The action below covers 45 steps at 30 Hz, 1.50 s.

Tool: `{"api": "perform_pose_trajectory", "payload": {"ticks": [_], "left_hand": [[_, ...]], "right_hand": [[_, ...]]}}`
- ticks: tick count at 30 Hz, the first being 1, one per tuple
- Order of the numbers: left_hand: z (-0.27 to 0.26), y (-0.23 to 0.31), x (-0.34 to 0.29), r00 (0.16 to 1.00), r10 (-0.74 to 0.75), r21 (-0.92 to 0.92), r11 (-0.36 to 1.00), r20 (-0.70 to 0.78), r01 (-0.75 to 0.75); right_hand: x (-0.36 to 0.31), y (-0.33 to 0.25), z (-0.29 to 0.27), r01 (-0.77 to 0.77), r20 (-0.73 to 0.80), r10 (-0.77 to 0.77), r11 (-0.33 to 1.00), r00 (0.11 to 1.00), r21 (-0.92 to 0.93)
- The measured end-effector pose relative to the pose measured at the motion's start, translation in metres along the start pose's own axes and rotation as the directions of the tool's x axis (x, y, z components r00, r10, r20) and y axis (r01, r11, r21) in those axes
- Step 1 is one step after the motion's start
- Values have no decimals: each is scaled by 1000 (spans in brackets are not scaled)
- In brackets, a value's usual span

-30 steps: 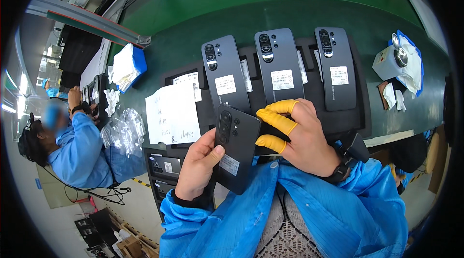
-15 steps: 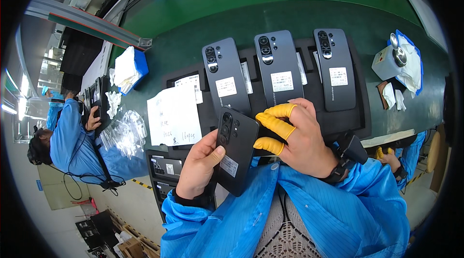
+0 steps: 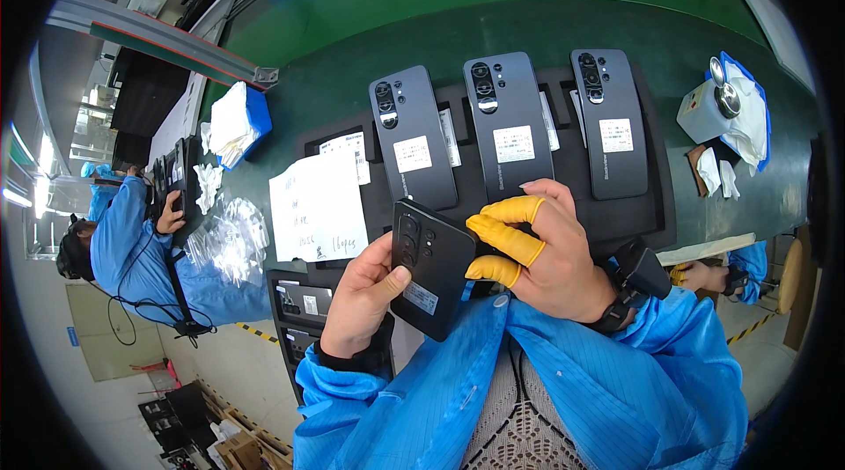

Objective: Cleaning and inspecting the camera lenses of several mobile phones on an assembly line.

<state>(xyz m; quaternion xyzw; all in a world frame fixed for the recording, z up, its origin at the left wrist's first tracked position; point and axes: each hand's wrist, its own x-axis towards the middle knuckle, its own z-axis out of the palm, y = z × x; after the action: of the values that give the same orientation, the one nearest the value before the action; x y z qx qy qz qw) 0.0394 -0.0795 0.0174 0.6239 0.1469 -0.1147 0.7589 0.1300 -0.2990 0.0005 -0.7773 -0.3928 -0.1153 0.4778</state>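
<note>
1. The dark held phone point(image 3: 449, 268) is in front of the person's chest, its back facing up and its camera end pointing away from the body. Its long axis runs near to far, the far end leaning slightly right.
2. The left hand point(image 3: 359, 296) is closed around its left edge, thumb flat on the back beside the label; the fingers underneath are hidden.
3. The right hand point(image 3: 563, 266), in yellow finger covers point(image 3: 510, 246), is partly curled at the right edge, thumb and fingers a little apart; I cannot tell whether they grip.
4. In view, the held phone's far edge meets the near end of the left tray phone point(image 3: 411, 109).
5. That phone, the middle phone point(image 3: 515, 109) and the right phone point(image 3: 616, 100) lie camera ends away, with narrow gaps between, on a black tray point(image 3: 657, 197).
6. A white sheet point(image 3: 312, 215) covers the tray's left side.
7. Green surface point(image 3: 339, 87) runs beyond the phones, and rightward between the tray and a white bottle point(image 3: 701, 115).
</note>
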Motion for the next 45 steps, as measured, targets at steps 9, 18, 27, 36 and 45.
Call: {"api": "perform_pose_trajectory", "payload": {"ticks": [9, 18, 27, 36, 45], "left_hand": [[-2, -3, 1, 1000, 5, -2, 1000, 10, -5], [-11, 20, 0, 953, 213, -14, 975, -216, -221], [-93, 50, 61, 880, 183, 201, 974, -439, -103], [-84, 31, 95, 661, 680, 891, 453, -319, -36], [5, 43, 92, 909, 250, 796, 591, -332, 128]], "right_hand": [[-2, 1, -1, 11, -14, -11, 1000, 1000, -19], [4, 1, -8, -38, -43, 37, 999, 998, -21], [-12, 17, -10, -102, -36, 100, 992, 994, -68], [-15, 22, -11, -122, -19, 121, 990, 993, -77], [-16, 24, -10, -119, 16, 119, 992, 993, -29]]}}
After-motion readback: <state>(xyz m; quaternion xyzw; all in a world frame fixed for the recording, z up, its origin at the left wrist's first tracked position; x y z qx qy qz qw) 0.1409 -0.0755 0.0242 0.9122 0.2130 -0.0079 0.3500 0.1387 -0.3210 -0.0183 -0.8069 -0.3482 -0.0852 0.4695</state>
